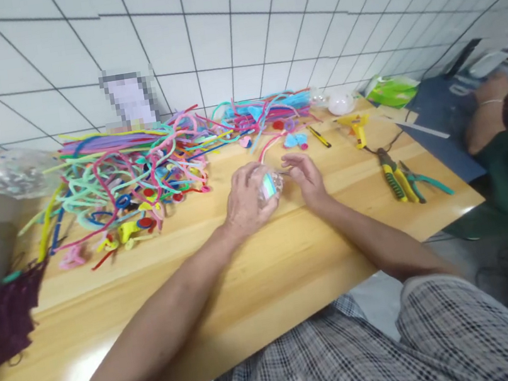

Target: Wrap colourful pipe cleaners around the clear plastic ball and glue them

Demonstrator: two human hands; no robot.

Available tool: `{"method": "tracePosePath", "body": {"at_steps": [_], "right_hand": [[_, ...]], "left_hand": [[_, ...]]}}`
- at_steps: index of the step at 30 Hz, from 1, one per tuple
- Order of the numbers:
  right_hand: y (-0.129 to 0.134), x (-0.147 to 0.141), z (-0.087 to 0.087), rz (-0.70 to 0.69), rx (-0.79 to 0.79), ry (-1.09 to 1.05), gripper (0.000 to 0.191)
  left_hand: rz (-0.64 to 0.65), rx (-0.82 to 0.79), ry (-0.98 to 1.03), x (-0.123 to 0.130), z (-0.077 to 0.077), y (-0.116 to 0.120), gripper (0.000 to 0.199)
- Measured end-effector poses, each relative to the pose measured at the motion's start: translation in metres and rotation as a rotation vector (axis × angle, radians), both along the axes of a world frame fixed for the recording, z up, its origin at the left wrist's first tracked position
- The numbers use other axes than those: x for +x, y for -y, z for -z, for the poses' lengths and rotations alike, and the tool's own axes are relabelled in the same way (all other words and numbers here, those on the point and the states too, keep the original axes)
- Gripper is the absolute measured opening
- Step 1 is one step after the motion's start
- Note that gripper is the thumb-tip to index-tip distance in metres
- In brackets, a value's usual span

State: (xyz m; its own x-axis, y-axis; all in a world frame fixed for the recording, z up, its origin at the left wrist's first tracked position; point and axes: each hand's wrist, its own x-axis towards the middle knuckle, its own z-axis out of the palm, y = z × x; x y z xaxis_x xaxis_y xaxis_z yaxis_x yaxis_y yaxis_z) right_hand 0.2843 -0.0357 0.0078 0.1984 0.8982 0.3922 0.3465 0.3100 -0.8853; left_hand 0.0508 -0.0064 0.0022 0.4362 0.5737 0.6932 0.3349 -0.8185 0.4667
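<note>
My left hand point(247, 201) is wrapped round a clear, shiny, rounded plastic piece point(271, 186) with a rainbow-coloured sheen, just above the table. Its exact kind is hard to make out. To its right, my right hand point(307, 179) is close to the piece, thumb and fingers bent towards each other. Whatever may be between those fingertips is too small to name. Beyond the hands lie pink pipe cleaners point(271, 144) and a small blue-and-pink fluffy shape point(295, 140).
A big heap of coloured pipe cleaners point(135, 163) covers the back left. Towards the right are a yellow cutter knife point(319, 137), a yellow glue gun point(357, 128), pliers point(395, 177) and a white ball point(340, 103). Another person's arm point(490, 110) shows at far right.
</note>
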Motion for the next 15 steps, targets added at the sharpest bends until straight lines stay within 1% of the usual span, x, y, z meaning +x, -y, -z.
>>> {"method": "tracePosePath", "body": {"at_steps": [2, 4, 7, 12, 15], "right_hand": [[0.001, -0.003, -0.001, -0.039, -0.005, 0.018, 0.075], [0.002, -0.006, -0.001, -0.080, 0.010, 0.021, 0.076], [0.003, -0.008, -0.001, -0.135, 0.023, 0.020, 0.075], [0.000, -0.011, 0.001, -0.176, 0.015, 0.031, 0.075], [-0.002, -0.015, 0.002, -0.189, 0.059, 0.025, 0.074]], "left_hand": [[0.001, -0.007, -0.011, -0.002, -0.001, -0.001, 0.070], [0.000, -0.012, -0.021, -0.004, -0.001, -0.003, 0.067], [-0.027, -0.027, -0.047, -0.007, -0.001, -0.006, 0.066], [-0.052, 0.022, -0.076, -0.011, 0.000, -0.012, 0.061], [-0.071, 0.053, -0.063, -0.014, 0.001, -0.014, 0.059]]}}
